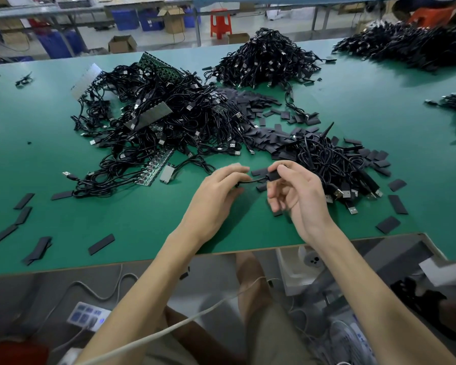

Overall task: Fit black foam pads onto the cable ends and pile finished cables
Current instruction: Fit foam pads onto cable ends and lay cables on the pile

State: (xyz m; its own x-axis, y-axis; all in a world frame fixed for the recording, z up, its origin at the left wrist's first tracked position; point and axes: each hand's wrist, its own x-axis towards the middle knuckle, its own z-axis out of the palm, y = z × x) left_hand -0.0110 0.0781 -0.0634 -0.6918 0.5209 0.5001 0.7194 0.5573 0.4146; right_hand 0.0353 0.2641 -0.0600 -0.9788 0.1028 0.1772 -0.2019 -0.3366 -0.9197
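Both hands hovered over the worktop, near the middle of its front edge. The left hand had its fingers curled round the cable, which ran pretty much sideways, along the front edge, straight across to the right hand. That one pinched a black foam pad between thumb and forefinger right at the cable's end, other fingers loose. Couldn't tell if the pad was fully on, too blurry. My guess: the padded pile just right of the right hand was the finished lot, so that hand was nearer for the drop. The tangled heap lay behind the left.
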